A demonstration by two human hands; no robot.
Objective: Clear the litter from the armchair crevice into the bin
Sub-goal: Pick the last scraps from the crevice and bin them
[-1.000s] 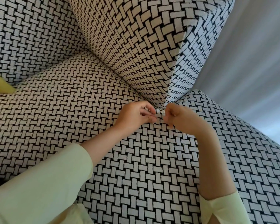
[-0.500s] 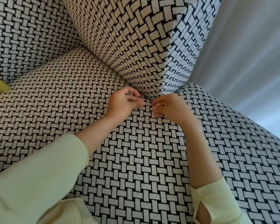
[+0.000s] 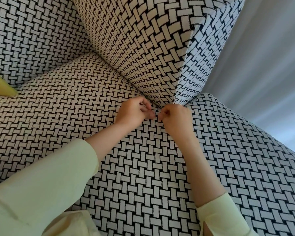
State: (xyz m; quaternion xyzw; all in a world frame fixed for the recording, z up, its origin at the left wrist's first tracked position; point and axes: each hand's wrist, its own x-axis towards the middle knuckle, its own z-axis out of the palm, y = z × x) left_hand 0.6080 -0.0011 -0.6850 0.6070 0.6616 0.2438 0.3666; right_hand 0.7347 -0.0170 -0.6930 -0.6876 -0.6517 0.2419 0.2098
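The armchair is covered in black-and-white woven fabric, and its seat cushion (image 3: 71, 106) meets the right armrest (image 3: 143, 48) along a crevice (image 3: 140, 96). My left hand (image 3: 133, 111) and my right hand (image 3: 174, 118) sit on the seat at the front end of that crevice, fingertips almost touching. Both hands have thumb and fingers pinched together. Anything between the fingertips is too small to make out. No litter shows elsewhere on the seat, and no bin is in view.
A yellow flat object (image 3: 2, 87) pokes in at the left edge, by the chair's back. To the right of the armrest hangs a grey curtain (image 3: 262, 65). My pale green sleeves cover the lower left and lower right.
Both hands stayed pinched together at the front end of the crevice, shifting only slightly along it. The view has swung a little.
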